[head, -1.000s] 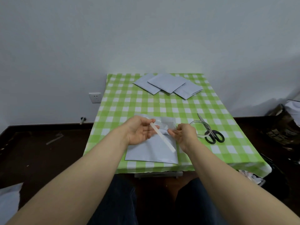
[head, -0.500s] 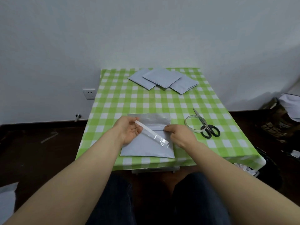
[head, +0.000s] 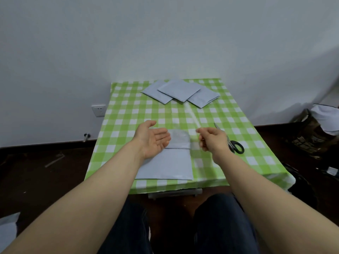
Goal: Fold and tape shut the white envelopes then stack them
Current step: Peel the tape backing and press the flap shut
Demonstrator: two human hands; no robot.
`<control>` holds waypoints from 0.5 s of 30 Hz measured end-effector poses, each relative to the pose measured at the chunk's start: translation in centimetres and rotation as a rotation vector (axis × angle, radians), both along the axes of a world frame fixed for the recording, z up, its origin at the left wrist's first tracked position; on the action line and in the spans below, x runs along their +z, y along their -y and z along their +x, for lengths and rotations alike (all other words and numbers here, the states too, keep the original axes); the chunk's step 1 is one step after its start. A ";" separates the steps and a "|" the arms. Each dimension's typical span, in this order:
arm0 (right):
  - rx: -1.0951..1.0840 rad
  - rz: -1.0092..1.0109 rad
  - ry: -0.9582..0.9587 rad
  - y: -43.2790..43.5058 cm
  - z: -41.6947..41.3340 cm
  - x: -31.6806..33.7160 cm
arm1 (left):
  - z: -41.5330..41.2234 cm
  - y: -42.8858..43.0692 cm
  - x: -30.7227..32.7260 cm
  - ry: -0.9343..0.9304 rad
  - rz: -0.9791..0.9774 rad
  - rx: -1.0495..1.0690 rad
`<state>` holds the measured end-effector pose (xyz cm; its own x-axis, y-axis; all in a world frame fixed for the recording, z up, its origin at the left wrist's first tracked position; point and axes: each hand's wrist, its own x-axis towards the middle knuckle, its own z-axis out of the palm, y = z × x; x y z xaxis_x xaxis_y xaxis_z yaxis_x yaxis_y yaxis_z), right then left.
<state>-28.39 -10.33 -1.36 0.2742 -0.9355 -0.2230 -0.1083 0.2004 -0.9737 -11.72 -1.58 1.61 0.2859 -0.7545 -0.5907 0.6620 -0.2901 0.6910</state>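
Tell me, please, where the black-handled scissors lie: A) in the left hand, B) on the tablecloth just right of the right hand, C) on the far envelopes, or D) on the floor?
B: the scissors lie on the checked tablecloth, partly hidden behind the right hand.

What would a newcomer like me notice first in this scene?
Most likely the bright green-and-white checked tablecloth, filling the middle against a plain wall. Next, the person's hands reaching in: the left hand open palm-up and the right hand with curled fingers by a blurred pale strip, both above a white envelope at the near edge. Three more envelopes lie fanned at the far end.
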 end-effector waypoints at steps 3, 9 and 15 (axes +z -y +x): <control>-0.235 0.089 0.031 1.8 -2.5 0.1 | -1.9 1.3 1.0 0.050 -0.014 -0.073; -0.670 0.248 0.212 4.7 -9.7 -0.3 | -9.3 6.2 2.9 0.086 -0.040 -0.225; -0.948 0.227 0.114 6.0 -19.2 -3.4 | -18.8 11.3 2.9 0.160 0.010 -0.416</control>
<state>-47.59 -16.35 -4.77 -0.5377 -0.7170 -0.4437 0.2866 0.3394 -0.8959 -30.50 -12.85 4.51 0.0472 -0.8194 -0.5713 0.3723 -0.5163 0.7712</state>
